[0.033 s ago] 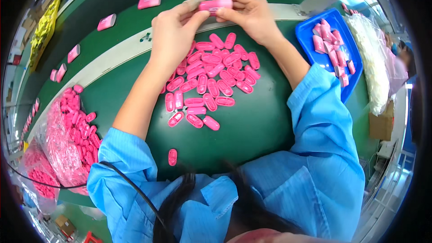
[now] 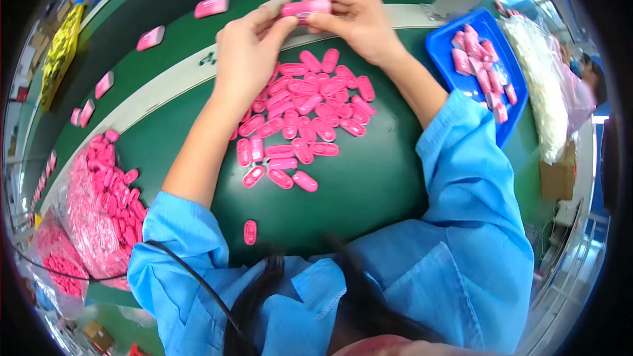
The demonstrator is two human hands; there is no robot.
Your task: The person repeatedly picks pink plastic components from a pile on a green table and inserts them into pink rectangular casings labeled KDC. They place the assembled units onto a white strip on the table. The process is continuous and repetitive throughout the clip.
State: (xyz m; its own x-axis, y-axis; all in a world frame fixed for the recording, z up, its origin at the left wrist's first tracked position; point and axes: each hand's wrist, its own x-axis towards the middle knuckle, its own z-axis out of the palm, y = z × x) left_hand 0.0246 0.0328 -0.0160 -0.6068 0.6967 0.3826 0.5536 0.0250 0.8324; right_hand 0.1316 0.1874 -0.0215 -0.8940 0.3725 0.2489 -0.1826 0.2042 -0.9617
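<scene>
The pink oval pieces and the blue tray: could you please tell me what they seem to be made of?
Pink oval pieces: probably moulded plastic, smooth and slightly glossy, identical rounded shapes with soft highlights. Blue tray: likely rigid plastic, uniform colour, raised rim, faint sheen.

Two bare hands, the left hand (image 2: 247,49) and the right hand (image 2: 359,23), share one pink oblong plastic piece (image 2: 305,8). Below them a loose heap of flat pink oval plastic shells (image 2: 303,115) lies on the green worktop (image 2: 369,184), roughly forty, too overlapped to count exactly. One more oval shell (image 2: 250,231) lies alone. One blue plastic tray (image 2: 440,49) holds about a dozen pink pieces. Six closed pink cases, like the nearest one (image 2: 211,6), ride the dark green belt (image 2: 165,0). Two clear bags (image 2: 92,217) of pink parts sit on the left.
</scene>
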